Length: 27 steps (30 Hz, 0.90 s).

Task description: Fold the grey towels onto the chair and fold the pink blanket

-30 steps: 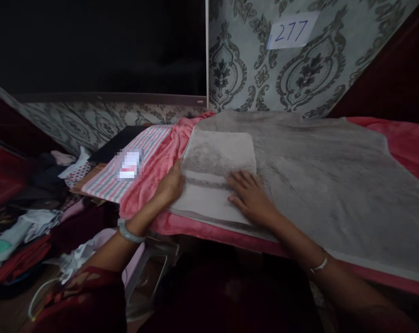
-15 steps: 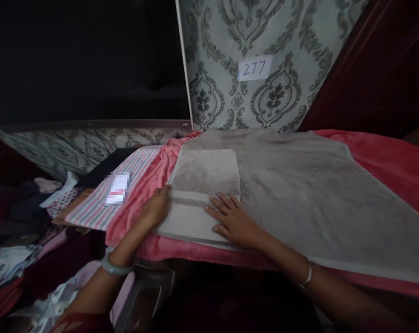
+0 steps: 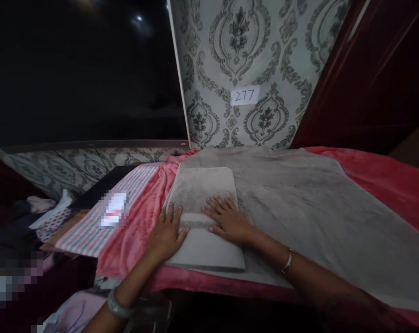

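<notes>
A grey towel point(image 3: 299, 203) lies spread over a pink blanket, with its left end folded into a flat layered panel point(image 3: 205, 249). A pale band crosses this panel, and its front edge stands slightly curved. My left hand point(image 3: 165, 238) rests flat on the panel's left edge, fingers spread, thumb pointing inward. Palm down on the panel's right side, my right hand point(image 3: 226, 219) also has its fingers spread. Neither hand grips the fabric. Whether the panel is one piece with the spread cloth is hard to make out under my right hand.
The pink blanket point(image 3: 136, 222) bunches up on the left. Beyond it a phone point(image 3: 115, 210) lies on striped cloth point(image 3: 80, 236). A large dark television point(image 3: 84, 74) stands behind. A paper marked 277 point(image 3: 244, 95) is on the wall. Clothes point(image 3: 53, 222) are heaped at far left.
My left hand has gone from holding the panel's left edge to lying flat on it with fingers spread. My right hand stays on the panel's right side. The camera view has tilted up slightly.
</notes>
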### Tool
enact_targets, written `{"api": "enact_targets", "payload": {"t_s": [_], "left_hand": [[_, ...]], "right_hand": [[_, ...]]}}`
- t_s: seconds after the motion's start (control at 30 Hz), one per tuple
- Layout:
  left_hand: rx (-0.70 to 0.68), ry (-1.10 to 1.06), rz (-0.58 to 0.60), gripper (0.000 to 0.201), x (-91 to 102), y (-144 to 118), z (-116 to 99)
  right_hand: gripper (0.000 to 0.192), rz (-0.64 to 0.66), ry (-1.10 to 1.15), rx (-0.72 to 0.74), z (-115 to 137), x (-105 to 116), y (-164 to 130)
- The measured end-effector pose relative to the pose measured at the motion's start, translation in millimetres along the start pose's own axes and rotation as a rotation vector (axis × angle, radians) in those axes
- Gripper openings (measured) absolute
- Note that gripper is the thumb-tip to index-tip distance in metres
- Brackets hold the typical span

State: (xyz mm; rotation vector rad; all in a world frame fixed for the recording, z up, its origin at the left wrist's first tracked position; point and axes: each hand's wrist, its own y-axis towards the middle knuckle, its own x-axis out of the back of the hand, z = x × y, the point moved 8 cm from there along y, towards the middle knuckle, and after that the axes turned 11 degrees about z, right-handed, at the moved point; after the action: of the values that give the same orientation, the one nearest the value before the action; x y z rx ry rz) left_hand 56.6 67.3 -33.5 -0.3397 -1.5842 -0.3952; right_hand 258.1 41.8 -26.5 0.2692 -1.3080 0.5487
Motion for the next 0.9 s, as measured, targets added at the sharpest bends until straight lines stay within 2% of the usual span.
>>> {"api": "enact_targets", "payload": {"t_s": [0.07,0.13,0.23,0.3,0.37,0.47,0.63,0.7,0.77,0.83,0.9], "left_hand": [[0.037,-0.01,0.061,0.071,10.5,3,-2],[0.052,0.001,0.08,0.069,26.3,8,-11],[-0.054,0.022,0.039,0.067,43.7,15,-39],[-0.133,0.014,0.043,0.07,39.8,16,-57],[-0.148,0.003,0.052,0.072,27.7,15,-66],[-0.128,-0.001,0.03,0.071,10.7,10,-68],[-0.145,-0.003,0.001,0.074,4.9,5,-66],[-0.14,-0.01,0.0,0.075,7.5,5,-65],[-0.144,-0.021,0.021,0.076,9.0,4,-66],[-0.15,-0.035,0.043,0.078,9.0,2,-67],[-0.123,-0.046,0.029,0.083,8.5,0,-65]], "right_hand": [[0.066,-0.009,0.012,0.014,-5,3,3],[0.058,-0.064,0.032,-0.004,-16,20,10],[0.054,-0.192,-0.005,-0.093,-42,56,32],[0.055,-0.21,-0.073,-0.136,-59,71,53],[0.056,-0.162,-0.122,-0.138,-73,71,74],[0.058,-0.072,-0.11,-0.118,-91,56,96],[0.063,-0.017,-0.048,-0.111,-112,42,103],[0.063,-0.019,-0.046,-0.16,-113,48,105],[0.063,-0.07,-0.072,-0.174,-105,59,112],[0.061,-0.126,-0.113,-0.067,-81,70,127],[0.059,-0.112,-0.132,0.117,-52,71,148]]}}
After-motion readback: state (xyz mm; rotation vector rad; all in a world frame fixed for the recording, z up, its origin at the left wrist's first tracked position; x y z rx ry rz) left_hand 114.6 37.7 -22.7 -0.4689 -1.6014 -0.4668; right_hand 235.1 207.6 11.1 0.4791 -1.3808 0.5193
